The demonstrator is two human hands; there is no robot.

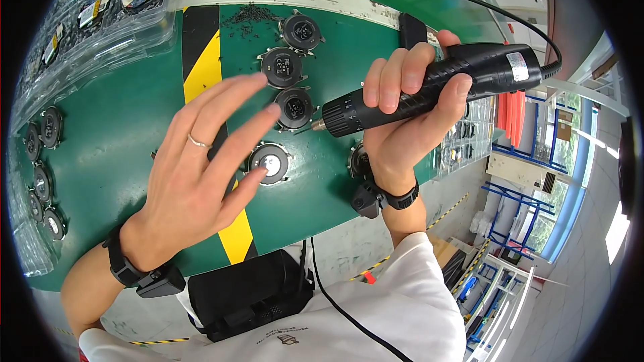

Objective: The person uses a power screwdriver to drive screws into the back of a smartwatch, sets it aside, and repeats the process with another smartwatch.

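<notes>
The person's left hand (201, 174) is hovering flat and open over the green bench (121, 141), its fingers spread and holding nothing, and the fingertips are lying just at the rim of a round case with a pale centre (269, 163), which is sitting on the bench right below and to the right of them. The right hand (402, 121) is closing all its fingers around a black electric screwdriver (436, 87), gripping the barrel mid-length. The tool's long axis is running nearly level, from its corded end at the upper right down to its metal nose at the left, and that nose is pointing toward a dark round case (295, 107), 1 of 3 lined up above the pale one. So the left hand is much the nearer to the pale case, while the driver tip is sitting above and to the right of it, well clear of the bench as far as I can judge.
</notes>
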